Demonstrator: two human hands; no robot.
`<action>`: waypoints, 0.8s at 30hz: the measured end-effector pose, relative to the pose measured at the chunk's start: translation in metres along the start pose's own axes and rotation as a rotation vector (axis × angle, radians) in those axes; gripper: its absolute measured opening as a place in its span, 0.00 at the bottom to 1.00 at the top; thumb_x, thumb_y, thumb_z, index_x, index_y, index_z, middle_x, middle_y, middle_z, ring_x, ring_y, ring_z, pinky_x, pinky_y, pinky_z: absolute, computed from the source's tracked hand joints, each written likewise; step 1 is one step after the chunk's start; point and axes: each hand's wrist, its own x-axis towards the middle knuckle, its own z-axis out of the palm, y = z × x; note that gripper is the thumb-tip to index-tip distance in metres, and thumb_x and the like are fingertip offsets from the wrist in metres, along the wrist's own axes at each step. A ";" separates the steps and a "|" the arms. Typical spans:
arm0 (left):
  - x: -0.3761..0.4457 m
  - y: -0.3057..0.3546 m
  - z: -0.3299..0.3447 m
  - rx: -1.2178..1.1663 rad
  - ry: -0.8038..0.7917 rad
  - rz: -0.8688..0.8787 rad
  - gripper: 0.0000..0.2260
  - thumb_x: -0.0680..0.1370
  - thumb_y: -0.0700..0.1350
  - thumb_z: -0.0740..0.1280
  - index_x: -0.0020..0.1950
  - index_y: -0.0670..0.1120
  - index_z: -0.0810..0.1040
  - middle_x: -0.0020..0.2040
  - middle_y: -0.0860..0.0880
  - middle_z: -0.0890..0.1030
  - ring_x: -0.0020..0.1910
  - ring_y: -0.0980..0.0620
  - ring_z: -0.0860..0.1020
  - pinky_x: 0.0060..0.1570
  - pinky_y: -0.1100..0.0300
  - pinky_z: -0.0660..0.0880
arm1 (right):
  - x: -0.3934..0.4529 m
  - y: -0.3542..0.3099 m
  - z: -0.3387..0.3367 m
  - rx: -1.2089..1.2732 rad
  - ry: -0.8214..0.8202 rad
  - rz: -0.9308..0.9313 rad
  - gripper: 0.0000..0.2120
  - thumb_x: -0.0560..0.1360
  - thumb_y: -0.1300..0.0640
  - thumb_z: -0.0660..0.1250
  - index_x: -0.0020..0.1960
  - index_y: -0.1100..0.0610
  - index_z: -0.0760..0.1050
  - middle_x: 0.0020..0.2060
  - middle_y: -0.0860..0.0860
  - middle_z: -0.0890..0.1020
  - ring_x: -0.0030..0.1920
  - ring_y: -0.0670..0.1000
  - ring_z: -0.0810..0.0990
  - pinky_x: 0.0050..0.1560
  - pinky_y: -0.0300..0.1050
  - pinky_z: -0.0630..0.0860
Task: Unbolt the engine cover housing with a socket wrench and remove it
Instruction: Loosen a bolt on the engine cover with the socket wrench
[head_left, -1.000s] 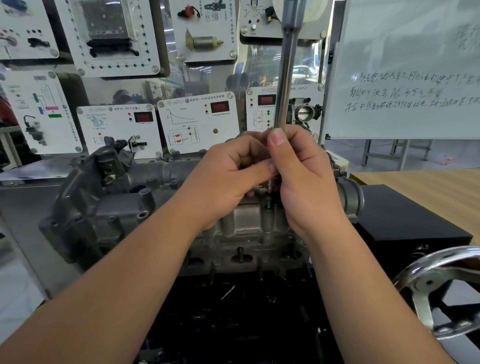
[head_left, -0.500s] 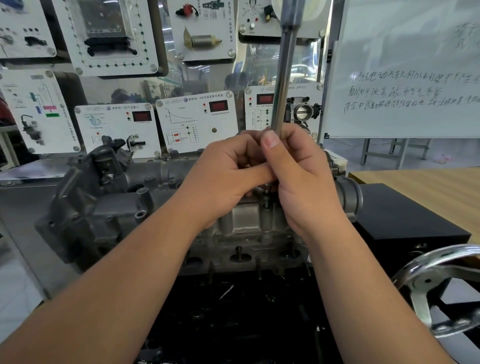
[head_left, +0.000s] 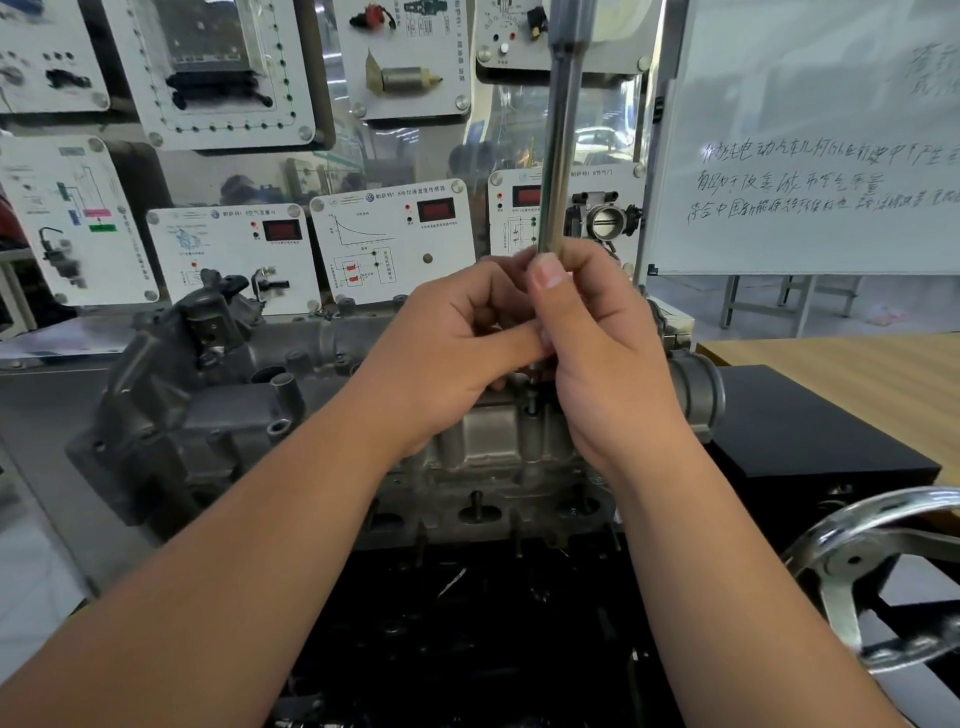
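Note:
The grey cast engine cover housing (head_left: 218, 415) lies across the middle of the view on a dark engine block. A long steel socket wrench (head_left: 560, 140) stands nearly upright over a bolt (head_left: 532, 404) on the housing's right part. My right hand (head_left: 608, 358) grips the wrench's lower end, thumb pointing up along the shaft. My left hand (head_left: 457, 353) is curled against it from the left, its fingers pinching the same lower end. The socket tip is hidden behind my fingers.
White training panels (head_left: 389, 244) with sensors stand behind the engine. A whiteboard (head_left: 810, 140) is at the right. A black box (head_left: 810, 431) sits on a wooden table (head_left: 857, 374). A chrome handwheel (head_left: 872, 566) is at the lower right.
Both hands and the wrench stay in nearly the same place; the wrench shaft has tilted slightly and the hands have shifted a little on its lower end.

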 end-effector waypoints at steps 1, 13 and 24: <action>0.000 0.000 0.000 0.008 0.000 0.010 0.11 0.75 0.41 0.73 0.48 0.34 0.77 0.39 0.40 0.80 0.36 0.49 0.76 0.35 0.56 0.76 | 0.000 0.000 0.000 -0.018 0.010 -0.015 0.09 0.77 0.45 0.64 0.49 0.48 0.80 0.43 0.46 0.83 0.48 0.48 0.82 0.51 0.47 0.82; 0.000 -0.001 -0.001 0.019 0.005 -0.048 0.05 0.76 0.49 0.70 0.46 0.48 0.83 0.37 0.52 0.83 0.36 0.55 0.80 0.37 0.60 0.78 | -0.001 0.001 0.002 0.032 0.013 0.021 0.10 0.78 0.46 0.63 0.53 0.48 0.80 0.48 0.47 0.85 0.51 0.47 0.84 0.50 0.42 0.80; -0.002 0.001 -0.002 -0.057 -0.065 -0.065 0.09 0.78 0.47 0.66 0.45 0.55 0.86 0.40 0.56 0.85 0.40 0.59 0.81 0.42 0.66 0.76 | 0.000 0.005 0.000 -0.023 0.002 0.043 0.14 0.80 0.46 0.59 0.45 0.46 0.83 0.50 0.52 0.86 0.55 0.54 0.84 0.58 0.57 0.80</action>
